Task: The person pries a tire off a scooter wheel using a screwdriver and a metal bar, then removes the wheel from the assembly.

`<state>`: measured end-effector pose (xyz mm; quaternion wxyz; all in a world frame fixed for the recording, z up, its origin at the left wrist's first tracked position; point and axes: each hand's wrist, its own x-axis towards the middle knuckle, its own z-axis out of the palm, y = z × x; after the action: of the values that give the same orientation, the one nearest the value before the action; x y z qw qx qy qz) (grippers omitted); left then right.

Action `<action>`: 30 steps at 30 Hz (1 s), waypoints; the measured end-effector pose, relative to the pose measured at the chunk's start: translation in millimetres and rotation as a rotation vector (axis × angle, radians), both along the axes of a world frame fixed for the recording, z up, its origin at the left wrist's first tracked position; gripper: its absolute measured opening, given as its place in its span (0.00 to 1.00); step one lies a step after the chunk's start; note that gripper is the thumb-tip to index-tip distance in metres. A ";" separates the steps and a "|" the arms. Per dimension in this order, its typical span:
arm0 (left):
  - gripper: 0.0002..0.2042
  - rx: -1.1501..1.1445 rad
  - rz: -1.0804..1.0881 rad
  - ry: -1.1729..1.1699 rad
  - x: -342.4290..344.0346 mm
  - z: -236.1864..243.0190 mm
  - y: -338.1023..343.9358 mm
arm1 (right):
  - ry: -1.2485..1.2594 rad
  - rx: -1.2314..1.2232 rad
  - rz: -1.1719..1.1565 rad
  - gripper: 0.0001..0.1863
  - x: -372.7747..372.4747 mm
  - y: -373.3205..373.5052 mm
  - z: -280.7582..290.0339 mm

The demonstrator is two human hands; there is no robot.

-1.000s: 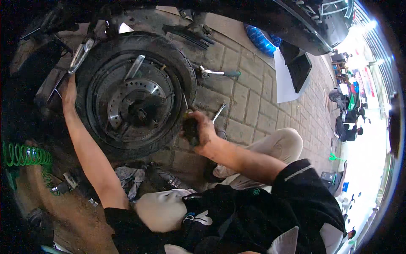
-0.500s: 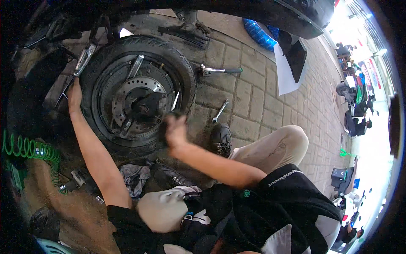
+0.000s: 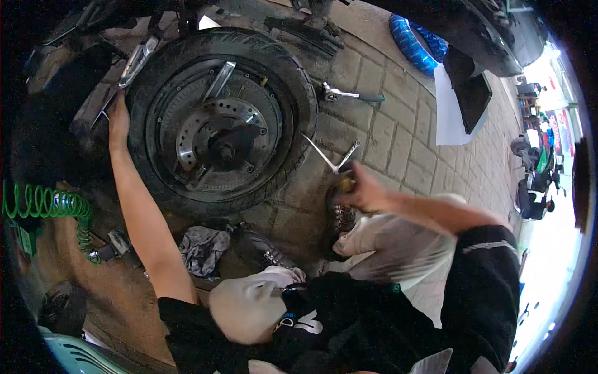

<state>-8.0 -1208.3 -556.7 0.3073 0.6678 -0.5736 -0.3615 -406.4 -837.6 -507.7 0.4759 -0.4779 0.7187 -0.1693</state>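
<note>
Now right grip (image 3: 361,189), holding slim tool (image 3: 322,154), swung clear of wheel (image 3: 225,144)

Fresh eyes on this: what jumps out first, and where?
First, the big black-tyred wheel lying flat on the ground left of centre, its drilled brake disc facing up. Next, the blurred right hand to the right of it, gripping a thin metal tool, while the left hand is by the wheel's left edge. Then the colour: a green coiled hose far left and a bright blue tyre-shaped ring upper right.
</note>
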 end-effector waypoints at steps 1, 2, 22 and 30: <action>0.35 -0.012 -0.015 -0.003 -1.1 -3.3 -1.0 | -0.004 -0.018 0.078 0.28 -19.8 -7.0 9.4; 0.36 -0.027 -0.025 -0.012 0.6 -2.9 -1.8 | -0.014 -0.043 0.158 0.28 -37.6 -15.9 19.0; 0.39 -0.074 0.006 -0.159 7.2 -8.7 46.0 | 0.107 0.175 0.395 0.17 -67.1 -86.6 3.9; 0.40 -0.167 0.009 -0.288 -15.8 11.2 50.3 | 0.060 -0.030 0.351 0.16 -81.3 -69.8 -37.6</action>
<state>-23.8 -1158.0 -545.5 0.2781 0.6874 -0.6367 -0.2116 -487.8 -907.4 -545.3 0.4694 -0.6078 0.6355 -0.0799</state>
